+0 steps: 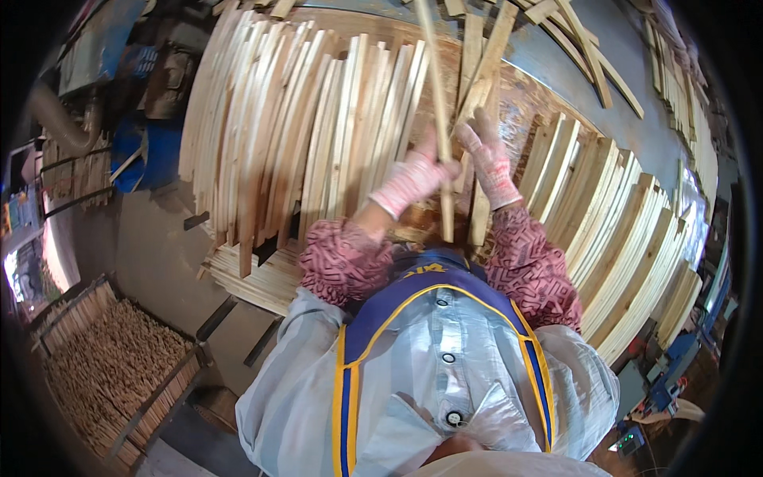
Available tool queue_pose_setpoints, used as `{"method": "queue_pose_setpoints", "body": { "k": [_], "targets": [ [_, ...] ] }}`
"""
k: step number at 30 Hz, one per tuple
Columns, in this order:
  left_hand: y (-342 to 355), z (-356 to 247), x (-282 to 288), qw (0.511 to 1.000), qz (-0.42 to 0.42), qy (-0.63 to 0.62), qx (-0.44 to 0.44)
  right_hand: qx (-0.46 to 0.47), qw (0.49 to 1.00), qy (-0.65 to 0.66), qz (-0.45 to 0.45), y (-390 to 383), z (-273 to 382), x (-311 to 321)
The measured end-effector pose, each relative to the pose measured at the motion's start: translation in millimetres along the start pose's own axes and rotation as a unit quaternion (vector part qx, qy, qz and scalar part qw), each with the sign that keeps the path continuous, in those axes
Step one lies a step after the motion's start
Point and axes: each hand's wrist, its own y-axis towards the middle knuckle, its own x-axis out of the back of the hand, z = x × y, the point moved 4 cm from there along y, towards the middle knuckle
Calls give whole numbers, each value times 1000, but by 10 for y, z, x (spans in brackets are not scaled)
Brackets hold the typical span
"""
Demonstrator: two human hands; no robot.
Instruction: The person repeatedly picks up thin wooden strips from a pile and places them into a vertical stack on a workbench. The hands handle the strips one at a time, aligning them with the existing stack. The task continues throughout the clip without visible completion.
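A long, narrow wooden strip (435, 75) stands lengthwise in front of me, its near end close to my apron. My left hand (415, 176), in a pink-and-white knit glove, is closed around it and slightly blurred. Just right of the strip is my right hand (489, 159) in a matching glove, fingers stretched out and apart, with nothing visible in it. Beneath and beyond the right hand, a few loose wooden strips (494, 44) lie on a brown board (517, 99); my hands partly hide them.
Rows of strips (306, 119) stand packed at left, with another stack (612, 215) at right. Loose crossed strips (584, 48) lie on the grey surface at the far right. A large bundle of sticks (119, 374) sits in a rack at lower left, near a blue bin (147, 155).
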Motion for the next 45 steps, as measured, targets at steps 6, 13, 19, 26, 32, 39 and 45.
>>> {"method": "queue_pose_setpoints", "body": {
  "k": [6, 13, 19, 26, 32, 39, 45],
  "targets": [
    [-199, -916, 822, 696, -267, 609, -271, -68, 971, -135, 187, 361, 447, -528],
    [-696, -95, 1997, 827, -245, 445, 242, 357, 892, -271, -57, 201, 1012, -450],
    [-1296, 1488, 2261, 676, -420, 583, 165, 25, 938, -256, -231, 464, -453, 826],
    [-1328, 981, 2227, 611, -395, 645, 232, -116, 860, -488, -92, 345, -124, -25],
    [-866, 358, 1804, 743, -386, 539, 88, -98, 991, 74, 61, 454, -578, 420],
    [116, 289, 315, 996, -62, 59, 24, -96, 974, -55, 197, -428, -418, -118],
    [-473, 24, 370, 885, -258, 384, 46, -141, 968, -209, -8, -23, -564, 97]
  ]
}}
